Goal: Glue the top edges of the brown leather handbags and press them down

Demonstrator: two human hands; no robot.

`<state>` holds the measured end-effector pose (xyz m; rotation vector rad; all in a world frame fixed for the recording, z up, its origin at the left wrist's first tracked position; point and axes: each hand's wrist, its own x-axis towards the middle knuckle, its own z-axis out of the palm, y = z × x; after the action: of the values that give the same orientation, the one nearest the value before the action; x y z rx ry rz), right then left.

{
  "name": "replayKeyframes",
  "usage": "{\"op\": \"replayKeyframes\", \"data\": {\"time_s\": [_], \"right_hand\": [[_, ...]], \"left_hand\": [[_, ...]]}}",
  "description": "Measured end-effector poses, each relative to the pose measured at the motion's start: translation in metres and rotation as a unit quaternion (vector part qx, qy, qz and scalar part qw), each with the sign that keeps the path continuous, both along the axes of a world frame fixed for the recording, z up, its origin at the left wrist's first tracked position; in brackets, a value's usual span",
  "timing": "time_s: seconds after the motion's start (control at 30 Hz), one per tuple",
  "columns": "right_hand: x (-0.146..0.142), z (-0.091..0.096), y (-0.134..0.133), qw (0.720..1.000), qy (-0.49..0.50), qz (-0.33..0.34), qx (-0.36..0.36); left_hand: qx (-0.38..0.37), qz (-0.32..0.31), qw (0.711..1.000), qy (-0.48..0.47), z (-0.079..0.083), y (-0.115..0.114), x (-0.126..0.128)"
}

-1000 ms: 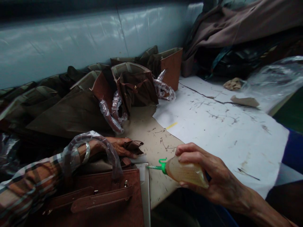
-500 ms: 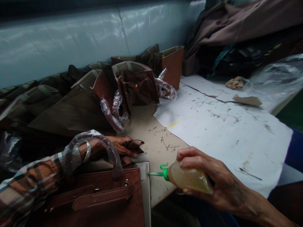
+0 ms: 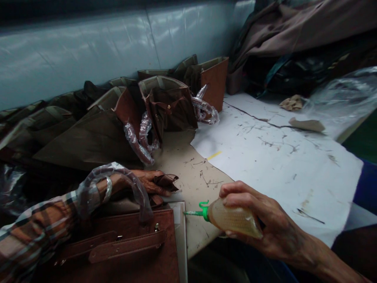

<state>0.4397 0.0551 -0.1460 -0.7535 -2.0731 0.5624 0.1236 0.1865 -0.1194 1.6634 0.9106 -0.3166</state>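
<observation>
A brown leather handbag (image 3: 129, 247) lies at the bottom left with its plastic-wrapped handle (image 3: 118, 177) arching over my wrist. My left hand (image 3: 144, 181) rests at the bag's open top, fingers closed on a dark brown flap of lining (image 3: 166, 181). My right hand (image 3: 259, 224) is wrapped around a soft glue bottle (image 3: 232, 218) of yellowish liquid. Its green nozzle (image 3: 196, 212) points left, its tip just short of the bag's right top corner and a white strip (image 3: 179, 224) beside it.
A row of brown handbags (image 3: 165, 102) with plastic-wrapped handles leans against the pale wall at the back left. Stained white paper (image 3: 279, 157) covers the table to the right. Dark fabric (image 3: 294, 35) is heaped at the back right, beside clear plastic (image 3: 344, 94).
My right hand with the glue bottle dipped slightly towards me and came a little back up; the nozzle stays near the bag's corner. My left hand has not moved.
</observation>
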Motion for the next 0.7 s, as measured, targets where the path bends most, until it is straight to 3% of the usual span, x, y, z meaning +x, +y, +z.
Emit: {"op": "replayKeyframes", "data": {"time_s": [0.23, 0.47, 0.7], "right_hand": [[0.005, 0.0, 0.003, 0.999, 0.036, -0.009, -0.034], [-0.002, -0.008, 0.012, 0.998, 0.055, -0.001, -0.021], [0.003, -0.003, -0.006, 0.998, 0.039, 0.021, -0.039]], "left_hand": [[-0.021, 0.015, 1.0, 0.003, 0.0, 0.002, -0.001], [-0.03, 0.014, 0.999, 0.004, -0.003, 0.003, -0.003], [-0.025, 0.023, 0.999, -0.007, -0.003, 0.002, -0.002]]}}
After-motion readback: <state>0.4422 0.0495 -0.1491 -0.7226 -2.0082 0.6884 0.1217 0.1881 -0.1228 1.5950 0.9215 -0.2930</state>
